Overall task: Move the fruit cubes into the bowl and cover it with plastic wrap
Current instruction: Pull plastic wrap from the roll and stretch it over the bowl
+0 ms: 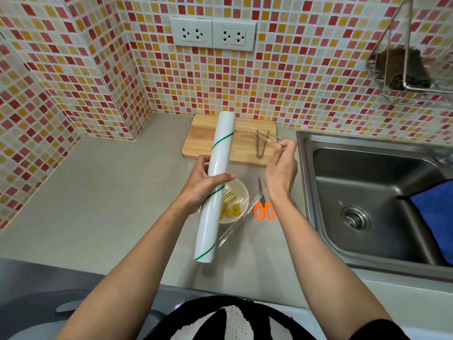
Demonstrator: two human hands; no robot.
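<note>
My left hand (203,182) grips a long white roll of plastic wrap (217,173) with green stripes, held lengthwise above the counter. My right hand (282,163) pinches the free edge of the clear film (259,141), stretched out from the roll over the cutting board. Beneath the roll sits a white bowl (241,192) holding yellow fruit cubes (231,208), partly hidden by the roll and my left hand. A strip of clear film (235,229) lies by the bowl's right side.
Wooden cutting board (203,141) at the back with metal tongs (261,146) on it. Orange-handled scissors (264,207) lie right of the bowl. A steel sink (367,197) with a blue cloth (436,217) is to the right. Tiled walls stand behind and left.
</note>
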